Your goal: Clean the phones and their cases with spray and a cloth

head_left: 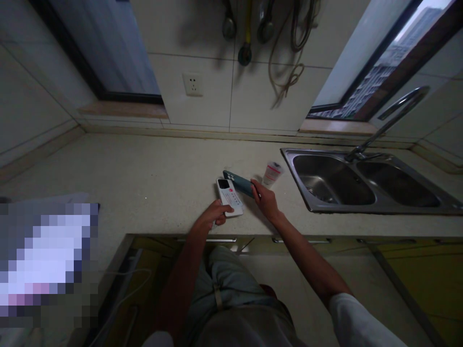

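Note:
My left hand (214,214) grips the near end of a white phone (230,196) that lies back-up on the pale countertop (144,178), fingers curled over its edge. My right hand (265,198) holds the near end of a dark teal phone (239,182), its far end resting beside the white one. A small clear plastic cup (272,173) with a red and white label stands just beyond my right hand, close to the sink.
A steel double sink (365,180) with a curved tap (390,115) fills the right side. A wall socket (192,84), hanging utensils (246,29) and a cord are on the tiled back wall. A blurred patch covers something at the left counter edge.

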`<state>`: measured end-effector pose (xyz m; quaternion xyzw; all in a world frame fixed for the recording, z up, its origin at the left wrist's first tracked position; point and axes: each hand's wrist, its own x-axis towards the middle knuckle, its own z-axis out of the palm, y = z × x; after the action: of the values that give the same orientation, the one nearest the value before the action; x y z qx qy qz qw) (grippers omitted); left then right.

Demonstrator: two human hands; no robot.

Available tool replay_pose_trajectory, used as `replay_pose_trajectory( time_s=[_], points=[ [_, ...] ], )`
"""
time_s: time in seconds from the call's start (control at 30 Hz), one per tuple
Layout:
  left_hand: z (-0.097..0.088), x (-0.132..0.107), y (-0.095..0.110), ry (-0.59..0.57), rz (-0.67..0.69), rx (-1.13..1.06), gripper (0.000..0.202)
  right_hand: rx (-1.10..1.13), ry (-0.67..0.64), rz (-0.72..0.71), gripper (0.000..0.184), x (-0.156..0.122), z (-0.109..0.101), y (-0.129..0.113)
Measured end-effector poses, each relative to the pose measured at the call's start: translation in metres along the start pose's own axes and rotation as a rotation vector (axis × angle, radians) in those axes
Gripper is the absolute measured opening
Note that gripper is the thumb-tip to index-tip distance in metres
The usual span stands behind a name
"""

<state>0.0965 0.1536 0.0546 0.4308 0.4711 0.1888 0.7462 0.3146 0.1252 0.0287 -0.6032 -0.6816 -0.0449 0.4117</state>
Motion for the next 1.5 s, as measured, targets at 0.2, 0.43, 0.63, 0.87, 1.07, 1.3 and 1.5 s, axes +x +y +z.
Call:
replay_pose_trajectory(
  time_s=[0.2, 0.43, 0.63, 0.87, 1.07, 1.3, 1.5],
  points=[
    [-0.005, -0.005, 0.0, 0.024, 0.016, 0.041, 0.032, 0.216, 0.098, 0.336, 0.044, -0.001, 0.013, 0.016],
    [-0.021, -0.007, -0.004, 0.106, 0.091, 0.274, 0.026, 0.171, -0.064, 0.319, 0.036, -0.006, 0.017, 0.018],
    [-0.03, -0.009, -0.006, 0.293, 0.205, 0.484, 0.043, 0.165, -0.313, 0.124, 0.038, -0.013, 0.006, 0.006],
    [-0.027, -0.022, -0.004, 0.533, 0.234, 1.026, 0.068, -0.095, -0.416, -0.071, 0.034, -0.033, -0.01, -0.022],
    [-0.014, -0.026, 0.0, 0.548, 0.145, 1.233, 0.07, -0.197, -0.438, -0.128, 0.042, -0.055, -0.007, -0.041],
    [-0.009, -0.03, 0.007, 0.57, 0.168, 1.322, 0.063, -0.139, -0.44, -0.232, 0.032, -0.057, -0.009, -0.037],
    [0.018, -0.044, 0.013, 0.545, 0.315, 1.23, 0.057, -0.083, -0.482, -0.269, 0.054, -0.051, -0.013, -0.044]
  ],
)
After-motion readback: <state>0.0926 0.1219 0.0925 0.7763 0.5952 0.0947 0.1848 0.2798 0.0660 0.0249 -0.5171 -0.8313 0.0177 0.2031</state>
